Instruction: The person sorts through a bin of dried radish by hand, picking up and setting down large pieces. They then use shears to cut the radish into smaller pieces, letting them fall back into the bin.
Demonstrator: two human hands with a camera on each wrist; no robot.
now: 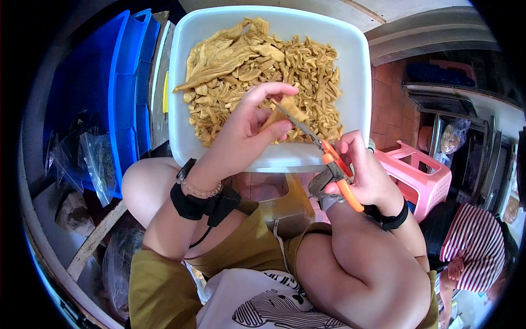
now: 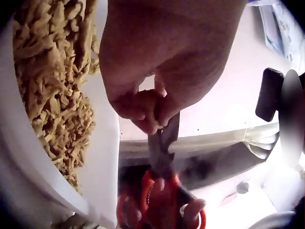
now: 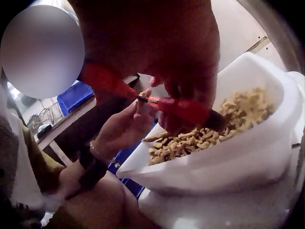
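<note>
In the head view the left hand (image 1: 255, 118) pinches a tan dried piece (image 1: 290, 108) above a white tub (image 1: 268, 160). The right hand (image 1: 364, 172) grips the orange handles of scissors (image 1: 334, 159), whose blades lie against that piece. Cut tan strips (image 1: 315, 66) fill much of the tub, with larger wrinkled pieces (image 1: 219, 52) at its upper left. In the left wrist view the left hand (image 2: 167, 62) is near the blades (image 2: 162, 143); its fingers hide most of the piece. The right wrist view shows the right hand (image 3: 152, 52) around the handles (image 3: 176, 107).
Blue crates (image 1: 129, 82) stand left of the tub, with plastic bags (image 1: 98, 164) beside them. A pink stool (image 1: 433, 178) is at the right. A person in a striped top (image 1: 474, 247) is at the lower right. The wearer's bare knees are below the tub.
</note>
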